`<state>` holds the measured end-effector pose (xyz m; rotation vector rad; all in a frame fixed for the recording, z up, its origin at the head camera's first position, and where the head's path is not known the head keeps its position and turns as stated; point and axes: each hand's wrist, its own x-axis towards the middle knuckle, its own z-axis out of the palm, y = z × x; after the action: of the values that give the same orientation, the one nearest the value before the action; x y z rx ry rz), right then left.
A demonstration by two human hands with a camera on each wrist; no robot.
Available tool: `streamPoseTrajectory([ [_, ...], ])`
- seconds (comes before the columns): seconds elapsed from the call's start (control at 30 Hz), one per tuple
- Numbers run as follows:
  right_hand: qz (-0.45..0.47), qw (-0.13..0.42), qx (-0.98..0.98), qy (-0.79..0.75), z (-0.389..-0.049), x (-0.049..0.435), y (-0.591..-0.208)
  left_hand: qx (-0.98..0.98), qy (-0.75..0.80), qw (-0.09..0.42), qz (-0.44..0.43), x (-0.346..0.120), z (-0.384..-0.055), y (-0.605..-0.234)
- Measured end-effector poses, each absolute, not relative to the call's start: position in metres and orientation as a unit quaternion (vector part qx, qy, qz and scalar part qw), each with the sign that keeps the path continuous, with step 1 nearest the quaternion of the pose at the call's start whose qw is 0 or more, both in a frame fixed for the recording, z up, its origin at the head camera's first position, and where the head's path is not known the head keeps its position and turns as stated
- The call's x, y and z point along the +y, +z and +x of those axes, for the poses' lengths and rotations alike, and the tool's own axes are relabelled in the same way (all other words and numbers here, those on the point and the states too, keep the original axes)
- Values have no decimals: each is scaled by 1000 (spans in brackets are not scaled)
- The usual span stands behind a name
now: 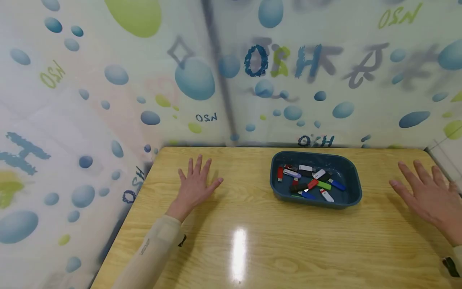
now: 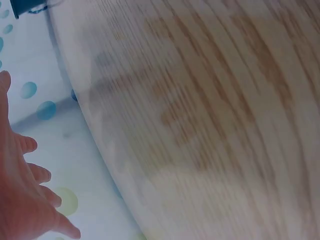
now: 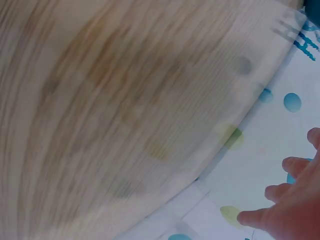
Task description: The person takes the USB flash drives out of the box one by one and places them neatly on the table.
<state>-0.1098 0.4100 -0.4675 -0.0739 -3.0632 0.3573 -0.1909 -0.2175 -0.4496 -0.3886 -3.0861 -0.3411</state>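
My left hand (image 1: pixel 195 188) is spread over the left part of the table, fingers apart and holding nothing. To the right of the dark blue tray, my right hand (image 1: pixel 431 196) also has its fingers spread, with nothing in it. The tray (image 1: pixel 350 198) is a shallow plastic basin near the table's back edge. Inside lies a loose pile of several USB sticks, among them a red one (image 1: pixel 280 173), a green one (image 1: pixel 324 185), a blue one (image 1: pixel 337 184) and a white one (image 1: pixel 327 195). Both wrist views show spread fingers, with the tray's corner (image 2: pixel 27 6) at the left view's top edge.
The wooden table (image 1: pixel 252 224) has a bright light reflection at its front middle. Behind it and along its left side hangs a white sheet (image 1: pixel 202 116) printed with blue and green drops and letters. A pale panel (image 1: pixel 445 154) stands at the right edge.
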Motion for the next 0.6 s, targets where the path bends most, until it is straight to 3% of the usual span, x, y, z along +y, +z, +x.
streamPoseTrajectory([
  [0.27, 29, 48, -979, 195, -110, 393, -465, -985, -124, 4, -121, -209, -192, -449],
  [0.6, 60, 31, -943, 326, -111, 361, -458, -966, -223, 17, -128, -185, -191, -455],
])
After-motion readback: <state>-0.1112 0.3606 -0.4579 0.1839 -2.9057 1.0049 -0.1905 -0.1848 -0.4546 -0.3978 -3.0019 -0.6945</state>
